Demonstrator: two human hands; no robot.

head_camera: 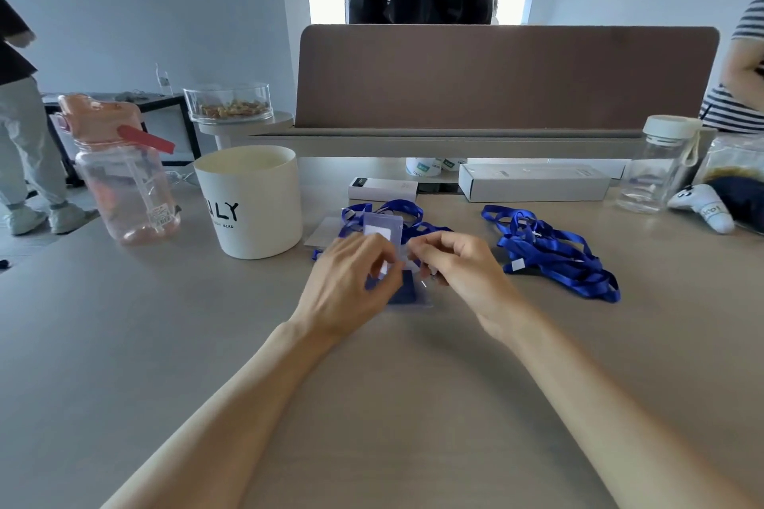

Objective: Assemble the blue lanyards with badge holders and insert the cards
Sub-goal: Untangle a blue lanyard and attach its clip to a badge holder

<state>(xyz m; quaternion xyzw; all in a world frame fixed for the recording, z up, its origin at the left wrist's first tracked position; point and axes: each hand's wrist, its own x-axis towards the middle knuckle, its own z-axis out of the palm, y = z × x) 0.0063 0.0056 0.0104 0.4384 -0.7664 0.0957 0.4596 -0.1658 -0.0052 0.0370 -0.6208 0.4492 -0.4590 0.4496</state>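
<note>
A clear badge holder (407, 293) with blue inside lies on the table under both hands. My left hand (351, 281) pinches its left edge, where a white card corner shows. My right hand (459, 264) grips the holder's top right, by a small clip. Behind my hands lies a second badge holder (382, 225) with a white card, resting on a blue lanyard (407, 213). A loose pile of blue lanyards (554, 252) sits to the right, apart from my hands.
A white cup (252, 202) stands left of the work spot, a pink water bottle (124, 174) further left. Two white boxes (533, 180) lie behind, a clear bottle (661, 165) at right. A brown divider (504, 74) closes the back. People stand around the desk.
</note>
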